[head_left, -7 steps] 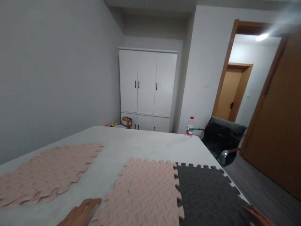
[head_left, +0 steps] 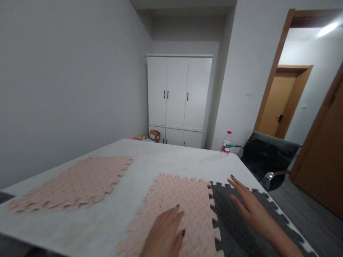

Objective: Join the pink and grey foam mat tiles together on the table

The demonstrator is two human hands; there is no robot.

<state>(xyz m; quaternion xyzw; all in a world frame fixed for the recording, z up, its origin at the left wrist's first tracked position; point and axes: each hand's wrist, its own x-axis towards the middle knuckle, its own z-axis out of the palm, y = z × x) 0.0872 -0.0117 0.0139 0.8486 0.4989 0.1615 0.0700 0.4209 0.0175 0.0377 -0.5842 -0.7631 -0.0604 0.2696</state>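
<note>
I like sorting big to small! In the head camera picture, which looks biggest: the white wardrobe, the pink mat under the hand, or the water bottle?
1. White wardrobe and pink mat look about alike; the mat is nearer the camera, so no ranking.
2. Water bottle, clearly smallest.

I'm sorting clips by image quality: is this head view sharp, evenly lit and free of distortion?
Head view: mildly soft; bright ceiling light glares through the doorway; wide-angle lens tilts the walls and white wooden wardrobe; both hands, left and right, on the foam mats, look slightly blurred.
</note>
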